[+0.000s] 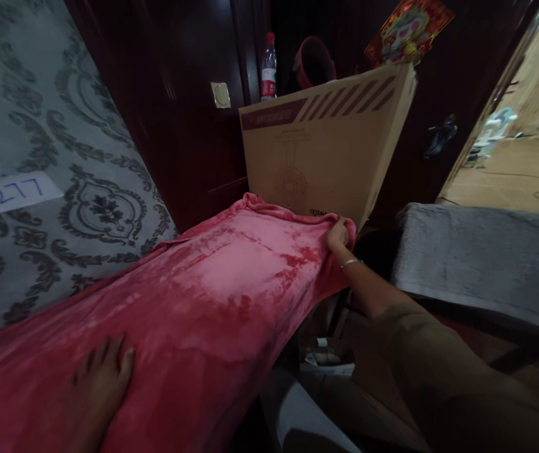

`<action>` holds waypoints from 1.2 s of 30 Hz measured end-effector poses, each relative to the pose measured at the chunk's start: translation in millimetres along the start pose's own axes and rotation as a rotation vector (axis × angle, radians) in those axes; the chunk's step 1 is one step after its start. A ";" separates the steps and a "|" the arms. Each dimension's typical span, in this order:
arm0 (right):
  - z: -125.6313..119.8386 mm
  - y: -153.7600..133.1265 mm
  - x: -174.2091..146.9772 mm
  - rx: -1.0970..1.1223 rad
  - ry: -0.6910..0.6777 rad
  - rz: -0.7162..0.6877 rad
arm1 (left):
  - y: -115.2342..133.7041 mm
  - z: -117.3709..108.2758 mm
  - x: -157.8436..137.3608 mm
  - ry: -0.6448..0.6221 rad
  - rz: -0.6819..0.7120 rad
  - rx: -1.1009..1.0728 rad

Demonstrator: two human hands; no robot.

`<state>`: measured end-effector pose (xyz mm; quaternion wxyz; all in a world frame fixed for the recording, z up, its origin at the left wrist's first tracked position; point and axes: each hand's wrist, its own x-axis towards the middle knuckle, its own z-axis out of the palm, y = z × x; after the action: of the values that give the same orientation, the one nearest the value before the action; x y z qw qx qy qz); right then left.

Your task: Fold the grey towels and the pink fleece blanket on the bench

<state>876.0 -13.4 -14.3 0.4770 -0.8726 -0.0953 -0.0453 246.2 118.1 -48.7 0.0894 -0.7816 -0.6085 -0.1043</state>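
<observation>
A pink plush blanket (pixel 232 270) is spread over a long raised surface, its far edge bunched against a cardboard box. My left hand (pixel 104 377) lies flat on the near left part of the blanket, fingers stretched out. At the far right corner, my right hand (pixel 338 234) is closed around the blanket's rolled edge; its fingertips are partly hidden. A thin bracelet circles the right wrist. The blanket hangs down along the right side.
Behind the blanket stands a large cardboard box (pixel 321 151), with a red-capped bottle (pixel 269 69) beyond it. Patterned wallpaper (pixel 104 207) borders the left. A grey towel-like cover (pixel 482 258) drapes a surface at right. Below sits a small open box (pixel 329 368) with items.
</observation>
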 end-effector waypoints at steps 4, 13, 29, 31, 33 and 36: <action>-5.9 -5.2 -5.7 -0.042 0.001 -0.030 | 9.2 -10.2 -4.5 -0.046 -0.018 0.069; -7.6 -17.9 -19.6 -0.071 -0.111 -0.153 | 17.5 -13.7 -10.0 -0.030 -0.053 0.070; 88.7 -46.1 -291.9 -0.235 -0.825 -1.319 | 15.0 -42.0 -48.5 -0.090 -0.074 -0.048; 90.0 -37.2 -294.8 -0.273 -0.782 -1.347 | -5.7 -44.7 -59.5 -0.100 -0.123 -0.032; 95.0 -29.7 -292.8 -0.274 -0.749 -1.349 | -32.5 -48.5 -71.9 -0.106 -0.194 -0.012; 107.1 -22.5 -289.3 -0.245 -0.724 -1.360 | -77.2 -57.0 -91.9 -0.104 -0.322 0.019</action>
<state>587.1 52.8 -102.9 0.1838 -0.6292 -0.7535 -0.0505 146.4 36.0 -17.9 0.0472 -0.6775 -0.7305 -0.0711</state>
